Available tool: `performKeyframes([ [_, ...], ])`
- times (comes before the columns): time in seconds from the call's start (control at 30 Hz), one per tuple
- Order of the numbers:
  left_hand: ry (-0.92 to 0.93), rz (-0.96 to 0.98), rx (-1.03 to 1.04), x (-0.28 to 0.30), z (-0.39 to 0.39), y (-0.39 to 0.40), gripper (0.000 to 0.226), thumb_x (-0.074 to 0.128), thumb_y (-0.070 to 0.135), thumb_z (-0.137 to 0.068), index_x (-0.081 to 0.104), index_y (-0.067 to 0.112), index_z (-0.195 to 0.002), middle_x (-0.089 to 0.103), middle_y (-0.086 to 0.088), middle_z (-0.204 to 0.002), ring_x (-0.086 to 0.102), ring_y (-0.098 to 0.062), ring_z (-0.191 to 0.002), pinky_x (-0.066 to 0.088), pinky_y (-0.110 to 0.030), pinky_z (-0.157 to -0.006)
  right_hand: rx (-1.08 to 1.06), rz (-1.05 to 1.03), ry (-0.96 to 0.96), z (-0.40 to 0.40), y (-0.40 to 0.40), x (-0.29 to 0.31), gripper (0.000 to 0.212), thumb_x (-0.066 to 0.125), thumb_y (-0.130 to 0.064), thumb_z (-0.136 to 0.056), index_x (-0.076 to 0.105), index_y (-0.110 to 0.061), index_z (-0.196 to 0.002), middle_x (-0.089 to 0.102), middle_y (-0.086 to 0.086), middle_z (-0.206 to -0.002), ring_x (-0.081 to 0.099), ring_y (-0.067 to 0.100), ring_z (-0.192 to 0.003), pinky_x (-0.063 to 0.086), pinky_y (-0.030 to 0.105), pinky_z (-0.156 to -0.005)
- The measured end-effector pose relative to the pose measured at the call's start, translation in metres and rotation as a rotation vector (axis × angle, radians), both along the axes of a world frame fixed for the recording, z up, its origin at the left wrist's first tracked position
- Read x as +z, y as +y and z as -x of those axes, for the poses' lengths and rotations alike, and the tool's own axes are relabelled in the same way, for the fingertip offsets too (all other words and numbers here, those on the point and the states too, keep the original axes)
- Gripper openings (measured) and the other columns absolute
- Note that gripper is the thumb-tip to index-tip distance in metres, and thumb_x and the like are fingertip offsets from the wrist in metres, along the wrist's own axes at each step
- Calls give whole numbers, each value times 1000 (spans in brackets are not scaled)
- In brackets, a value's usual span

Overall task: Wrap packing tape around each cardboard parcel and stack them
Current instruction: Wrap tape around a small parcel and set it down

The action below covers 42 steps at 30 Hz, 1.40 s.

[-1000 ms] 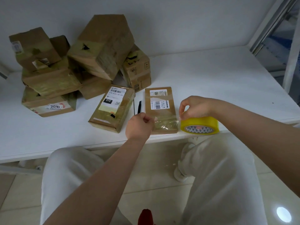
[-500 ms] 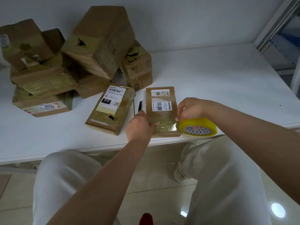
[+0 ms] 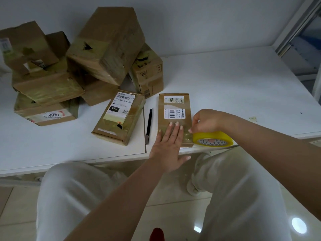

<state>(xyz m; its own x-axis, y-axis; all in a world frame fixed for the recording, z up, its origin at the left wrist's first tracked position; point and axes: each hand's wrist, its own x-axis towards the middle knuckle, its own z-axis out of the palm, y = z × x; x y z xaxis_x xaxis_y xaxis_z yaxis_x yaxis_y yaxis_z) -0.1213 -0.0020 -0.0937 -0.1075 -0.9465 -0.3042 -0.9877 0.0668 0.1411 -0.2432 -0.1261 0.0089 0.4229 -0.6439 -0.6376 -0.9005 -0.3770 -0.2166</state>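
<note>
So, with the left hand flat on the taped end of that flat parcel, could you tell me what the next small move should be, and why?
Probably draw the tape roll over the parcel's right edge: the left hand pins the strip, and the right hand holds the roll there.

Dim, cool, even light leaves soft shadows under the brown cardboard parcels [image 3: 106,47], ceiling-lamp glare dots the glossy tiled floor [image 3: 299,225], and wide-angle distortion bends the white bench [image 3: 243,87] edges.

Matt brown cardboard parcel [image 3: 175,108], glossy yellow tape roll [image 3: 212,140], smooth white table [image 3: 234,87].
</note>
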Motion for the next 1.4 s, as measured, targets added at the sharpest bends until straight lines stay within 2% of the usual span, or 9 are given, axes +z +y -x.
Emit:
performKeyframes([
  [0.23,-14,-63,-11,7,0,-3,107,42,70,-88,-23,12,-150,-32,-6,-157,-31,-24,-143,-11,-48,-116,174,72,326,-7,0,6,18,45,-30,-91,58,-20,-101,57,-2,-105,56,22,-98,48,35,-86],
  [0.43,83,-74,-12,10,-4,-5,106,47,67,-88,-18,14,-153,-28,-4,-158,-30,-23,-144,-12,-47,-116,95,0,143,-7,-5,9,33,58,-32,-94,66,-13,-119,63,7,-119,59,23,-107,49,33,-92],
  [0.5,327,-32,64,16,-9,-5,93,48,62,-91,0,17,-156,-10,-3,-163,-15,-20,-149,-3,-45,-120,65,-5,90,-6,-5,8,34,56,-36,-96,65,-12,-118,63,8,-116,58,23,-103,46,31,-85],
  [0.6,708,272,426,25,-24,-6,54,53,38,-97,42,17,-146,42,-4,-150,38,-20,-138,33,-34,-113,38,-15,59,-2,-2,6,37,52,-37,-98,64,-11,-121,61,11,-119,57,25,-107,44,31,-85],
  [0.7,510,369,741,20,-48,-19,39,50,22,-99,50,9,-137,52,-12,-136,52,-27,-122,46,-34,-99,41,-10,55,1,0,9,39,49,-38,-100,64,-10,-123,60,12,-124,56,25,-112,43,30,-88],
  [0.93,139,149,789,1,-54,-46,44,55,18,-97,37,0,-134,47,-19,-132,49,-32,-122,43,-37,-99,54,-26,28,3,-1,8,38,50,-38,-99,67,-11,-118,61,10,-121,57,25,-111,46,33,-95],
  [1.13,342,47,906,-1,-63,-47,36,54,9,-94,45,-3,-127,56,-22,-125,58,-36,-113,52,-43,-92,55,-36,7,7,0,0,36,50,-36,-99,68,-11,-117,62,10,-120,57,24,-111,46,33,-95],
  [1.23,480,89,897,11,-68,-35,35,46,3,-95,44,1,-130,48,-19,-129,56,-32,-105,51,-40,-93,40,-34,-4,9,3,-2,37,48,-37,-100,68,-11,-117,62,10,-120,56,24,-110,45,31,-92],
  [1.4,618,120,771,42,-64,-4,18,41,17,-102,44,18,-120,63,-5,-100,60,-15,-78,42,-24,-58,-36,1,-69,12,2,-7,35,54,-43,-96,72,-16,-110,63,3,-110,54,20,-100,45,31,-88],
])
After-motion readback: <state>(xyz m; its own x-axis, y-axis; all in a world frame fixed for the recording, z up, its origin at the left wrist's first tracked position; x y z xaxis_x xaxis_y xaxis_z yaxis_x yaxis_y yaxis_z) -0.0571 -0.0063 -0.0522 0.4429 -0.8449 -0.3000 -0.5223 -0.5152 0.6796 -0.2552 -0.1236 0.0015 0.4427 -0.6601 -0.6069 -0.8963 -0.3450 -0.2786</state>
